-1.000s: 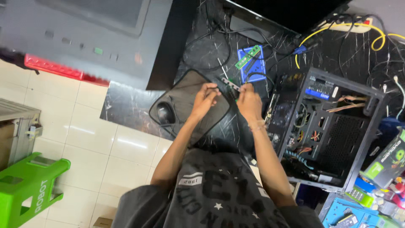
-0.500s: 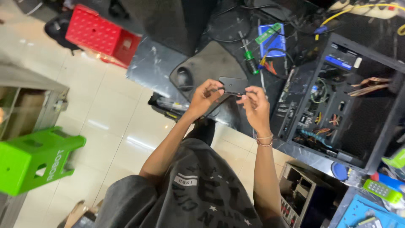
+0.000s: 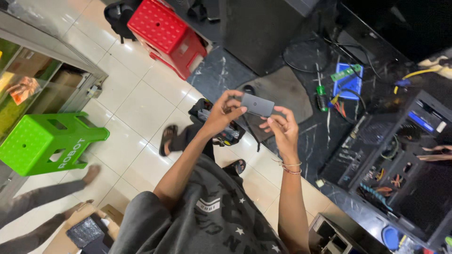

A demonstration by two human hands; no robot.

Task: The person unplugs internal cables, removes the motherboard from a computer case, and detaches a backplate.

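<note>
Since half a second ago I see both hands lifted further off the tabletop, and the small dark grey rectangular device (image 3: 257, 104) now sits plainly between them, held up in the air above the mouse pad. Nearest me is the grey printed shirt (image 3: 207, 221), with both forearms reaching up from it. My left hand (image 3: 223, 113) pinches the device's left end, thumb on the face and fingers curled behind. My right hand (image 3: 281, 128) is just beside the lower right corner, fingertips bent and loosely gathered; I cannot tell whether they touch it. The device's long axis runs left to right across the view, tilted slightly down toward the right, its broad flat face turned toward the camera.

Beyond the hands lies the grey mouse pad (image 3: 287, 91) on the dark marbled tabletop (image 3: 221, 73). Farther right, a green-handled screwdriver (image 3: 321, 95), a blue tray (image 3: 349, 83) and the open computer case (image 3: 400, 160). Left, on the tiled floor, stand a green stool (image 3: 42, 141) and a red stool (image 3: 165, 33).
</note>
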